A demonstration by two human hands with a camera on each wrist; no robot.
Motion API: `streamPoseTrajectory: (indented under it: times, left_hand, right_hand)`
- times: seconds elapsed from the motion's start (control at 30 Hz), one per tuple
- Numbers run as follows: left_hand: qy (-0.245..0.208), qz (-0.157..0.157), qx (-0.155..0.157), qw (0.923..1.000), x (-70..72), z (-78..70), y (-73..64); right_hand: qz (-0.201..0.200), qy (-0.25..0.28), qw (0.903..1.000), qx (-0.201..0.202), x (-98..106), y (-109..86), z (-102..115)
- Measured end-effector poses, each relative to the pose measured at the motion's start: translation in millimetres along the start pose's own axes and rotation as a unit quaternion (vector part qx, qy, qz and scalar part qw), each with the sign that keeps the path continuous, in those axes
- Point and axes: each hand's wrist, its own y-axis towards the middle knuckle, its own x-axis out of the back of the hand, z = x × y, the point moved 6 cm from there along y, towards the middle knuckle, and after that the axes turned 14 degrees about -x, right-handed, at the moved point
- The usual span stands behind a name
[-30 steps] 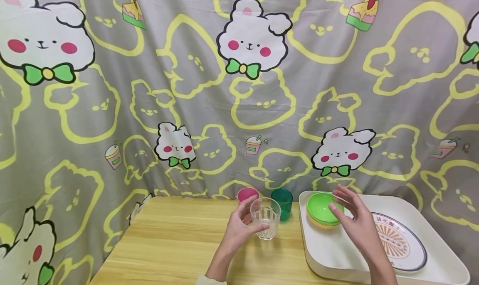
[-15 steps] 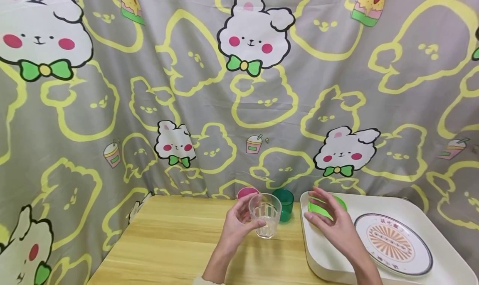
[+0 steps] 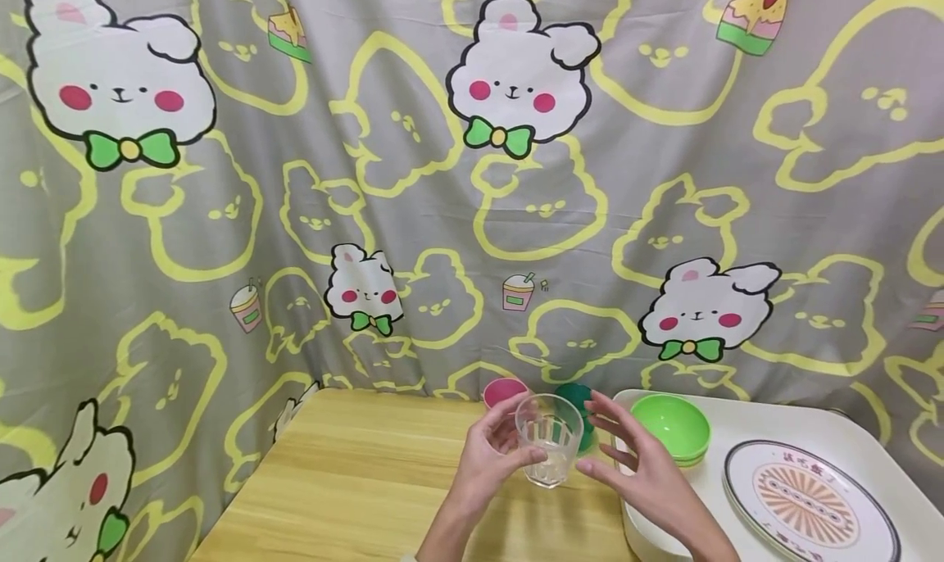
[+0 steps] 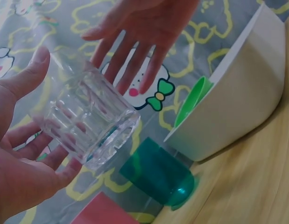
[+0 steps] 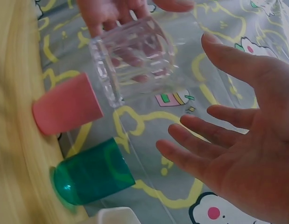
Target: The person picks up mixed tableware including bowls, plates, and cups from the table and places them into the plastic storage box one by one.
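My left hand (image 3: 490,455) grips a clear drinking glass (image 3: 548,439) from its left side, thumb in front and fingers behind. The glass is upright above the wooden table, its fluted sides showing in the left wrist view. Just right of it, my right hand (image 3: 642,464) is spread with thumb and fingers apart; the right wrist view shows a gap between its fingers (image 5: 205,135) and the glass. Behind the glass stand a pink cup (image 5: 69,105) and a teal see-through cup (image 5: 94,172), both partly hidden in the head view.
A white tray (image 3: 726,496) stands at the right of the wooden table (image 3: 354,464). In it are a stack of bowls with a green bowl (image 3: 673,424) on top and a patterned oval plate (image 3: 811,496). A printed curtain (image 3: 413,218) hangs behind the table.
My right hand has moved left from over the green bowl to beside the glass, uncovering the bowl. The left hand keeps its grip on the glass. The head view has shifted slightly.
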Motion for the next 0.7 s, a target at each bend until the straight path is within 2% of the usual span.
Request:
streamPoseTrajectory:
  times: [0.17, 0.53, 0.7]
  left_hand:
    - [-0.024, 0.014, 0.003, 0.9996, -2.2, 2.1, -0.9]
    - [-0.055, 0.034, 0.003, 0.9979, -12.8, 2.6, -2.1]
    - [-0.068, 0.042, 0.009, 0.9967, -19.6, 2.5, -2.4]
  right_hand:
    - [0.015, 0.009, 0.9998, -0.003, -8, 0.8, -1]
    - [0.028, 0.019, 0.9994, -0.008, -11, -1.5, 3]
    - [0.023, 0.013, 0.9996, 0.009, -7, -2.6, 5]
